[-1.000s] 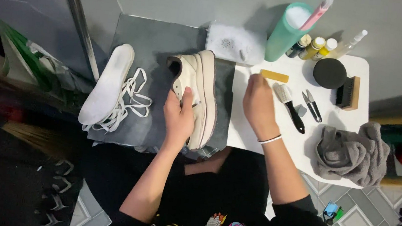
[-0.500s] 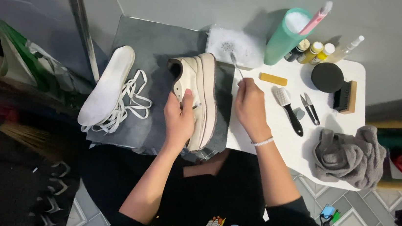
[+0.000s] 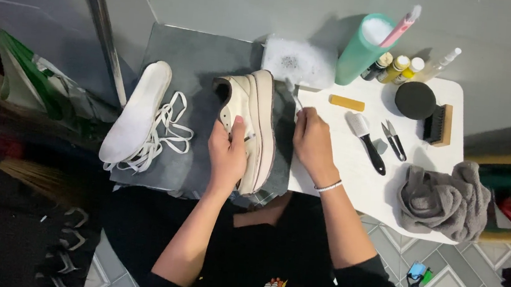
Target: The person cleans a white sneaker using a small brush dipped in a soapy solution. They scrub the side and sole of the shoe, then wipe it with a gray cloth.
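Left hand (image 3: 227, 153) fingers grip the cream canvas shoe (image 3: 250, 124), tipped on its side on the grey mat (image 3: 194, 63). Right hand (image 3: 313, 141) fingers clench a thin brush (image 3: 292, 92), bristles at the chunky rubber sole's 12 o'clock end.

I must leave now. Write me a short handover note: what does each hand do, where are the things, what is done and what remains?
Left hand: holds the cream shoe on its side on the grey mat.
Right hand: grips a small brush, bristles at the sole's edge.
Done: insole and white laces are out, lying left of the shoe.
Left: the sole looks still dirty. Foam bowl, black-handled brush and grey cloth wait on the white table.
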